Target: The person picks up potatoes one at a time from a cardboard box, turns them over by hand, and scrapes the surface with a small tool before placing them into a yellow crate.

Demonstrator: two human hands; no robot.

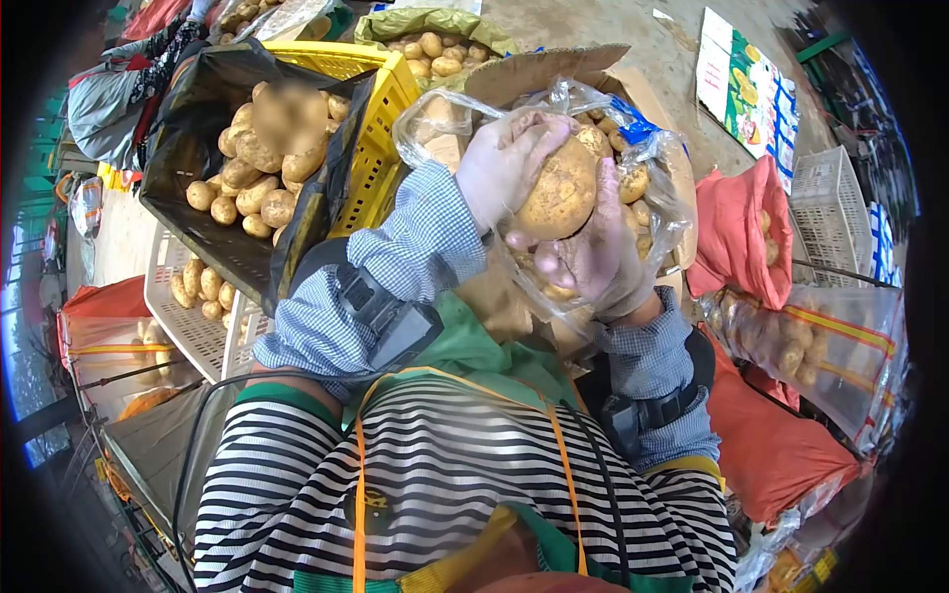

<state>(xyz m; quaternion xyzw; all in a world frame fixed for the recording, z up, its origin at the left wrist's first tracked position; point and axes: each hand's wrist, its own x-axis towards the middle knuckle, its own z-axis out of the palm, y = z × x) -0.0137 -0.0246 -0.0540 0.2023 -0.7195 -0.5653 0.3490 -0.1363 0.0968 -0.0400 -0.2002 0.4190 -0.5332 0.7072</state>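
Observation:
A large brown potato with dirt specks is between my two hands, above an open cardboard box. My left hand, in a thin whitish glove, is closed over its upper left side. My right hand, gloved too, cups it from below and the right, one finger lying along its side. A clear plastic bag lines the box, and smaller potatoes lie in it, partly hidden by my hands.
At the left, a yellow crate with black lining holds several potatoes. Below it stands a white crate with more. A green sack of potatoes is behind. Red sacks and a white basket stand at the right.

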